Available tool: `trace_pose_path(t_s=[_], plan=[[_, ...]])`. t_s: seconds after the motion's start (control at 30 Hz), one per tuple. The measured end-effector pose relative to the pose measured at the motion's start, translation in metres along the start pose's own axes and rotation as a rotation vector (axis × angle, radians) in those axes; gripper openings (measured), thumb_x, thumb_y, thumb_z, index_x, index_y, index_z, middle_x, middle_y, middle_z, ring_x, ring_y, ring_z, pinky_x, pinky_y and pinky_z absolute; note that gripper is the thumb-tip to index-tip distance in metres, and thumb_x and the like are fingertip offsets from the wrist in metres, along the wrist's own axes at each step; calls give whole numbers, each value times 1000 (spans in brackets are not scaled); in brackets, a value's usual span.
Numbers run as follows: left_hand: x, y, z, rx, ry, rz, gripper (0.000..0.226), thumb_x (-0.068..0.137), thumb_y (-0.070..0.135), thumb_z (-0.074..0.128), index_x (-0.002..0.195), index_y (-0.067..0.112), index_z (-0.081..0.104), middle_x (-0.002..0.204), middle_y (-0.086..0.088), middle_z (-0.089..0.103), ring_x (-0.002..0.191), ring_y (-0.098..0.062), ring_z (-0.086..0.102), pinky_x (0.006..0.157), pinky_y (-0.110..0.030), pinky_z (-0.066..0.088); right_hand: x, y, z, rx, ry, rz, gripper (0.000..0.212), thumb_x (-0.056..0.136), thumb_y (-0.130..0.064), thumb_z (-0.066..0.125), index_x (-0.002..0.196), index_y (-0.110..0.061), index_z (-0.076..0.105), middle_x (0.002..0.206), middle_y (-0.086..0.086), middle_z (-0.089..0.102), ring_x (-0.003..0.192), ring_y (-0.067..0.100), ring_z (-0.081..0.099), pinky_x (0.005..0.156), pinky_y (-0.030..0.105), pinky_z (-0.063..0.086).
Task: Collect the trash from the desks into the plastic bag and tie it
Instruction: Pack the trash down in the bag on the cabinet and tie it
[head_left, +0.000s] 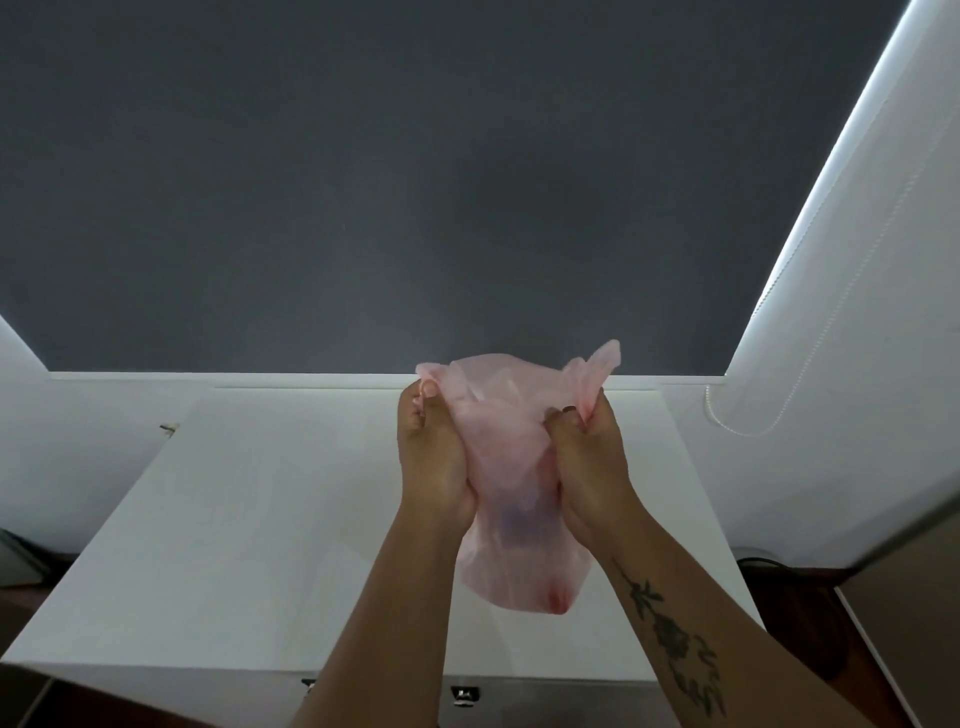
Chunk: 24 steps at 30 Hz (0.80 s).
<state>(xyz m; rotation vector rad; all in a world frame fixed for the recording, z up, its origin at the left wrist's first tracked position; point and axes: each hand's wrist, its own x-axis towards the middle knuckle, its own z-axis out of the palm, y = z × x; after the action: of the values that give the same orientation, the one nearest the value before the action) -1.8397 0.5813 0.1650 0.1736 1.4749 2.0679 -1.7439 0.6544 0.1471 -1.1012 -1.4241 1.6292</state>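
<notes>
Desk (234, 519) white, dark blind (415, 182) behind | left hand (436, 467), right hand (587, 467) grip pink bag (519, 566)

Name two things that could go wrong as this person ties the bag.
The bag looks thin, and the left hand and right hand grip its top corners, so a hard pull may tear it.
Only short ends stick out past the fingers, so one could slip free and the bag drop onto the desk.

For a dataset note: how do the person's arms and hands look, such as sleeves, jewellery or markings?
Both forearms are bare, with no sleeves in view. The right forearm carries a dark tattoo of a flower stem with what looks like lettering. The left hand and right hand show no rings.
</notes>
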Motion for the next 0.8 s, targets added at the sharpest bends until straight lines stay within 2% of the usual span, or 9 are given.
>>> trace_pose_path(t_s=[0.1, 0.23, 0.33, 0.43, 0.57, 0.63, 0.7, 0.73, 0.8], plan=[[-6, 2, 5, 146, -42, 3, 54, 89, 52, 60, 132, 36, 32, 127, 2, 52, 108, -18, 61, 92, -41, 55, -3, -3, -2, 39, 76, 49, 27, 99, -38, 46, 111, -26, 67, 103, -4, 72, 99, 20, 68, 90, 38, 56], [-13, -18, -3, 418, -146, 186, 73, 94, 13, 53, 149, 31, 8, 143, 17, 38, 117, -8, 54, 95, -33, 51, -2, -6, -4, 227, 44, 90, 25, 101, -34, 45, 116, -24, 63, 101, 2, 75, 94, 24, 72, 90, 43, 56], [-11, -32, -10, 396, -29, 129, 56, 92, 12, 43, 144, 23, 24, 142, -11, 49, 126, -36, 53, 99, -54, 49, -5, -10, -5, 460, 10, 164, 24, 104, -27, 43, 117, -17, 60, 71, 2, 71, 77, 24, 74, 75, 38, 60], [-9, -34, -8, 199, 55, 28, 38, 95, 13, 52, 130, 15, 38, 119, -7, 64, 108, -24, 67, 89, -42, 58, -5, -9, -5, 636, 46, 275, 24, 105, -21, 40, 121, -13, 56, 62, 2, 52, 67, 22, 68, 78, 40, 57], [-13, -28, -5, -82, 4, -74, 26, 98, 13, 54, 123, 4, 54, 116, -7, 71, 93, -21, 73, 77, -39, 61, -3, -3, -6, 597, 82, 335, 32, 103, -33, 43, 124, -13, 56, 59, 0, 39, 49, 12, 40, 58, 27, 49], [-10, -27, -6, -106, -1, -94, 20, 100, 16, 51, 118, 10, 59, 103, -1, 74, 75, -18, 69, 72, -36, 59, -3, -2, -5, 531, 30, 313, 47, 98, -51, 43, 117, -11, 59, 60, 0, 49, 51, 10, 49, 59, 27, 51], [-9, -24, -5, -114, 24, -74, 12, 100, 16, 49, 110, 18, 56, 83, 3, 64, 58, -12, 51, 68, -29, 49, -6, -5, -5, 528, -59, 314, 67, 89, -71, 37, 111, -13, 64, 81, 7, 72, 76, 21, 71, 72, 37, 59], [-10, -21, -3, -125, 26, -69, 10, 101, 19, 48, 108, 20, 55, 76, 3, 56, 56, -11, 44, 66, -27, 44, -7, -6, -5, 534, -84, 314, 68, 89, -72, 33, 109, -16, 65, 92, 10, 75, 88, 28, 72, 73, 42, 59], [-14, -14, 1, -169, -14, -122, 14, 100, 28, 49, 98, 19, 60, 67, 5, 49, 53, -10, 41, 62, -26, 43, -8, -6, -8, 527, -120, 265, 52, 97, -52, 31, 88, -13, 64, 80, 9, 71, 79, 26, 69, 62, 34, 57]])
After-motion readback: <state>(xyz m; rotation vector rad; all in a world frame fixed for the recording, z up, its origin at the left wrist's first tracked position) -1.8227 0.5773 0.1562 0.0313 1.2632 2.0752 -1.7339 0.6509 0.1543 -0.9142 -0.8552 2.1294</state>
